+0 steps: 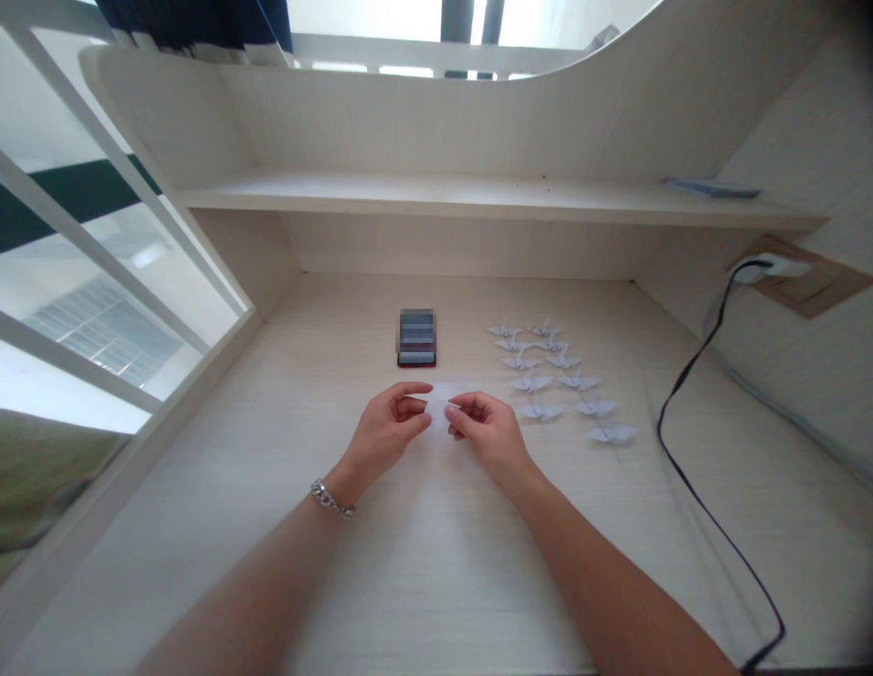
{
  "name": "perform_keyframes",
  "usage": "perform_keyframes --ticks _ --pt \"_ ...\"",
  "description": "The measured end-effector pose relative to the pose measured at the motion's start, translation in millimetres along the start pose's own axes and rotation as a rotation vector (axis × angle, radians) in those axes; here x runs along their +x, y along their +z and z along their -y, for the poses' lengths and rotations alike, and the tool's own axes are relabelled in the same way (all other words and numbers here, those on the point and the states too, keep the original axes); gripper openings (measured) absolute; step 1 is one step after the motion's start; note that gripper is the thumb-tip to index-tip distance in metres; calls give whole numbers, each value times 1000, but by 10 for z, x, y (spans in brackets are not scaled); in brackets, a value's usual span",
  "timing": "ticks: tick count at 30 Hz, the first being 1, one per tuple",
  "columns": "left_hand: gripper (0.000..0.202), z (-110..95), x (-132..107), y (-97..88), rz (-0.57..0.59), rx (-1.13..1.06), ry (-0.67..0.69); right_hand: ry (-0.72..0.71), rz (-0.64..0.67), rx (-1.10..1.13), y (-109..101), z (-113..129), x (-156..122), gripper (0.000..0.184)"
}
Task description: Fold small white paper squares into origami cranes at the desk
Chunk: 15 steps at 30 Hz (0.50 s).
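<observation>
Between my two hands is a small piece of white paper, pale against the desk so its folds are hard to make out. My left hand, with a chain bracelet at the wrist, pinches the paper's left side between thumb and fingers. On the other side my right hand grips the paper with thumb and curled fingertips. Just beyond lies a phone with its screen blurred. Several folded white paper cranes stand in two rough columns to the right of my right hand.
A black cable runs from a wall socket down the right side of the desk. Above the back spans a shelf with a flat booklet at its right end. White bars border the left side.
</observation>
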<state>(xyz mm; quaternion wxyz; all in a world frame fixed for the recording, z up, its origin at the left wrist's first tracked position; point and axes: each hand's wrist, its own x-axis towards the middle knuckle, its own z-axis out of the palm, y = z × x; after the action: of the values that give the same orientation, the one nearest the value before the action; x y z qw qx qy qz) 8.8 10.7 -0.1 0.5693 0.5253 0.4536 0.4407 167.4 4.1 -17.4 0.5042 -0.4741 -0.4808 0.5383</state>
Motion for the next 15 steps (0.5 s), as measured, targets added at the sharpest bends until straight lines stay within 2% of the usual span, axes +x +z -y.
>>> perform_keyframes --ticks 5,9,15 --pt "34 -5 6 19 51 -49 -40 6 2 19 7 7 -19 27" --pt "23 12 11 10 72 -7 -19 42 33 43 10 -5 -19 27" --pt "20 0 5 4 99 16 -1 96 37 67 -5 21 -12 27"
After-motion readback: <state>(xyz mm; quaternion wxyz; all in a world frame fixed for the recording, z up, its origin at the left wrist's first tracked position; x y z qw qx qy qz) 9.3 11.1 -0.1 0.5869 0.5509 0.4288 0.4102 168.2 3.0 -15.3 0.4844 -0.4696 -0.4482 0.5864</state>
